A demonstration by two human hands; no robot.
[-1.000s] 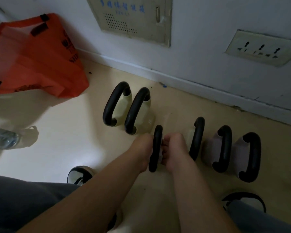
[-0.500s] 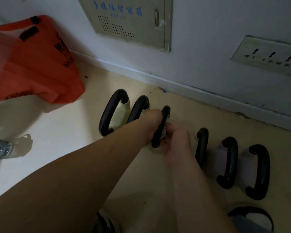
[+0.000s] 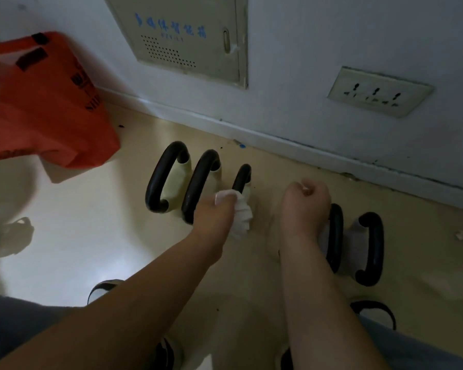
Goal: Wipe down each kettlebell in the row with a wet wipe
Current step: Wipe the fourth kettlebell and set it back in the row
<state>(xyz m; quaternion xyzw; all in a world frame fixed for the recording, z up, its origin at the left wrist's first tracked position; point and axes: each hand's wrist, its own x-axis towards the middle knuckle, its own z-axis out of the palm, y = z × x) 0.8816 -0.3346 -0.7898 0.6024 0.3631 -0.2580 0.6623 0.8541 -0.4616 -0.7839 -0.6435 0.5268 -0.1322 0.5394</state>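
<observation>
Several kettlebells with black handles and pale bodies stand in a row on the floor along the wall. Three sit close together at the left: the first (image 3: 166,180), the second (image 3: 201,182) and the third (image 3: 242,177). My left hand (image 3: 214,217) grips a crumpled white wet wipe (image 3: 242,217) right in front of the third kettlebell's handle. My right hand (image 3: 305,204) is curled in a fist over the floor gap, with nothing clearly in it. Two more kettlebells, one (image 3: 334,236) and another (image 3: 372,247), stand right of my right forearm, which partly hides the nearer one.
An orange bag (image 3: 38,108) lies at the left against the wall. A wall socket (image 3: 377,92) and a metal panel (image 3: 187,38) are on the wall above the skirting. My shoes (image 3: 372,313) and grey trouser legs fill the bottom edge.
The third kettlebell now stands next to the second, released by both hands. My left hand drew back holding the wipe. My right hand moved right and closed into a fist.
</observation>
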